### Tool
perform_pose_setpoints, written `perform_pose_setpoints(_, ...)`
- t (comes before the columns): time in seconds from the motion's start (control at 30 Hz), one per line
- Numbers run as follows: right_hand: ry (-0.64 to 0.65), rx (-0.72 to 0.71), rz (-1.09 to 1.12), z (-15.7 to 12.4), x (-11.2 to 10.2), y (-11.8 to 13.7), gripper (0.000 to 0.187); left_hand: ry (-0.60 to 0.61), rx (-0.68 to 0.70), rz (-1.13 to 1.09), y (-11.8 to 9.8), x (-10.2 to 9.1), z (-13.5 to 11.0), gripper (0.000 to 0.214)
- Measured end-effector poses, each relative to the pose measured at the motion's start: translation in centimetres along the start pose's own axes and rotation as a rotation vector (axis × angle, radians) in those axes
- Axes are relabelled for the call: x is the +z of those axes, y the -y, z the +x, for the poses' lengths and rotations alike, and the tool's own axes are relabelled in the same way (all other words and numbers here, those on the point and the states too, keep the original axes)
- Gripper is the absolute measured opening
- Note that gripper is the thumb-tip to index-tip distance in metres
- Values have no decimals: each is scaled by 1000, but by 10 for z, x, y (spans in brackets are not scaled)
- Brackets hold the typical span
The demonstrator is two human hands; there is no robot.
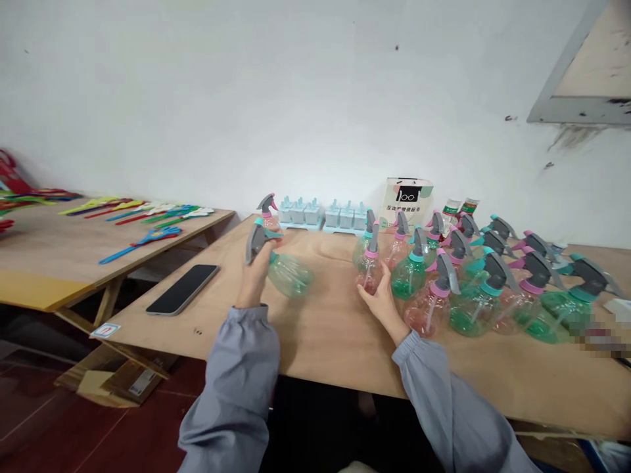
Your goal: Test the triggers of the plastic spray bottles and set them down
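Note:
My left hand [257, 270] is wrapped round the neck of a green spray bottle [292, 274] with a grey and teal trigger head. That bottle is tilted, its round body pointing right. Behind it stands a pink spray bottle [269, 213], partly hidden. With thumb and fingers, my right hand [380, 299] grips the body of another pink spray bottle [369, 268], which stands upright at the left end of a group. Beside that hand, several pink and green bottles fill the right side, among them a green one [409, 276] and a pink one [428, 314].
A black phone [183, 290] lies on the wooden table [325, 341] at left. Light-blue popsicle moulds [302, 213] and a printed box [405, 199] stand by the wall. On the left table are colourful hand-shaped sticks [142, 244]. Small labelled bottles [451, 209] stand behind the group.

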State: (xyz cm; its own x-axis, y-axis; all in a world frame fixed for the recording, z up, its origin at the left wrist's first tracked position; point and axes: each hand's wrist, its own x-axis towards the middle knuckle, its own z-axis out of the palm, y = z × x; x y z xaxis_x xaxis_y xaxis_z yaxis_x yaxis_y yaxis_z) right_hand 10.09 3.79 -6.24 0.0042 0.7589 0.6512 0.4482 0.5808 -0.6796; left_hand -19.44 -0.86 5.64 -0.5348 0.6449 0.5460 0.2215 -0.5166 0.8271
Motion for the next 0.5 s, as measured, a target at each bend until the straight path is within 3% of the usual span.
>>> perform_pose_setpoints(0.1, -1, 0, 3, 0, 0, 0, 87, 8, 31, 221, 5, -25, 34, 25)
perform_pose_setpoints(0.23, -6, 0, 8, 0, 1, 0, 88, 54, -22, 322, 24, -49, 66, 32)
perform_pose_setpoints(0.37, 2, -10, 6, 1, -1, 1, 87, 68, -55, 328, 43, -59, 78, 35)
perform_pose_setpoints(0.5, 5, -13, 6, 1, -1, 3, 86, -24, -24, 391, 52, -63, 77, 35)
